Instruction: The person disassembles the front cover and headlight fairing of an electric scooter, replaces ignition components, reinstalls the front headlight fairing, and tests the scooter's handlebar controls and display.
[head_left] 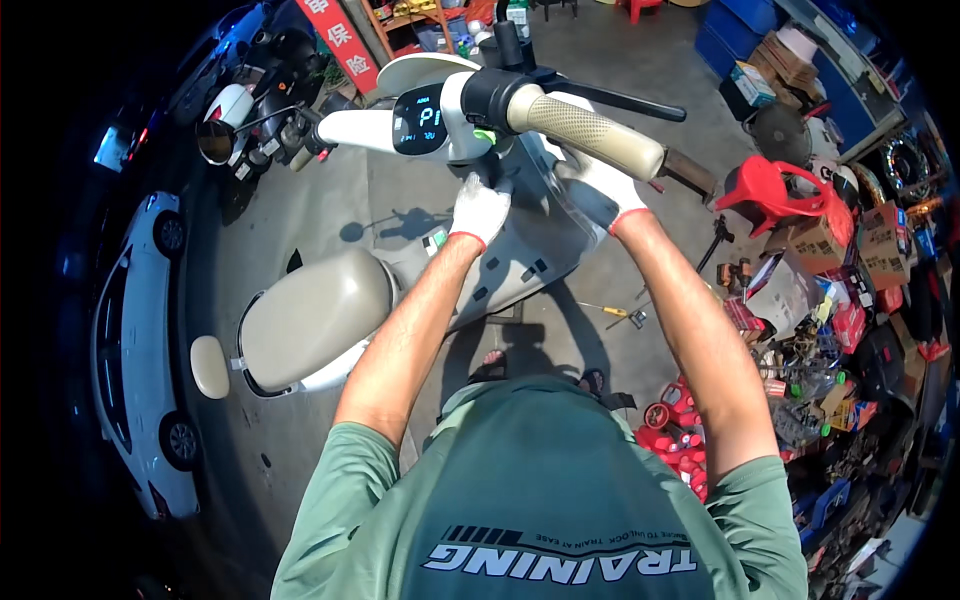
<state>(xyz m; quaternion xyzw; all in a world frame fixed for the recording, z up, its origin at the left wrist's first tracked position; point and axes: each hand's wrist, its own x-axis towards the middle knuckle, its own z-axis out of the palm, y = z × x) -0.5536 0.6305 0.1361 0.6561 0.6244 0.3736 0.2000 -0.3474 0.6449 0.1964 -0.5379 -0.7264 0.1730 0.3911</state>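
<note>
A cream-and-white electric scooter stands before me, its round-cornered display (421, 119) lit. My left hand (482, 207), in a white glove with a red cuff, is closed just below the display, at the dark area by the steering column. What its fingers hold there is hidden. My right hand (603, 188), gloved the same way, reaches under the beige handlebar grip (590, 130) and rests against the edge of the front panel (553, 215). Its fingertips are out of sight behind the panel and grip. A black brake lever (620, 98) extends above the grip.
The scooter's beige seat (315, 318) lies to the left, beyond it a parked white car (160, 350). A screwdriver (603, 309) lies on the floor near my feet. At right are a red plastic chair (775, 195), cardboard boxes (812, 240), a drill (736, 274) and piled red parts (675, 425).
</note>
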